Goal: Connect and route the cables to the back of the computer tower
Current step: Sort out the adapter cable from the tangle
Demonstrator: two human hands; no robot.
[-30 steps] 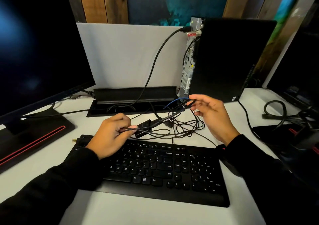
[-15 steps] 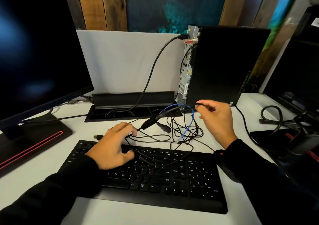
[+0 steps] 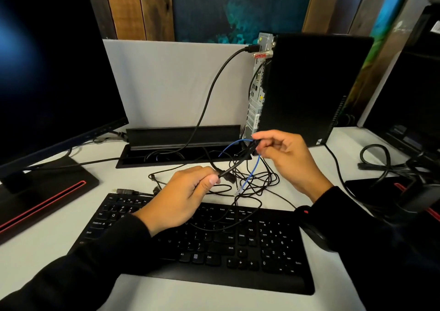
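A black computer tower (image 3: 309, 89) stands upright at the back right of the desk, its metal rear panel (image 3: 258, 84) facing left. One thick black cable (image 3: 214, 84) is plugged in near the panel's top. My left hand (image 3: 183, 196) pinches a black cable (image 3: 234, 166) just above the keyboard. My right hand (image 3: 285, 160) pinches the same cable higher up, close to the tower's base, together with a blue cable (image 3: 252, 175). Beneath both hands a tangle of thin black cables (image 3: 257, 182) lies on the desk.
A black keyboard (image 3: 214, 246) lies in front of me. A monitor (image 3: 52, 72) on a red-trimmed stand is at the left. A black cable tray (image 3: 181, 139) with an open lid sits behind the tangle. More coiled cables (image 3: 381, 160) and another monitor are at the right.
My left hand rose off the keyboard and now pinches the black cable. My right hand lifted slightly with the cable and the blue cable.
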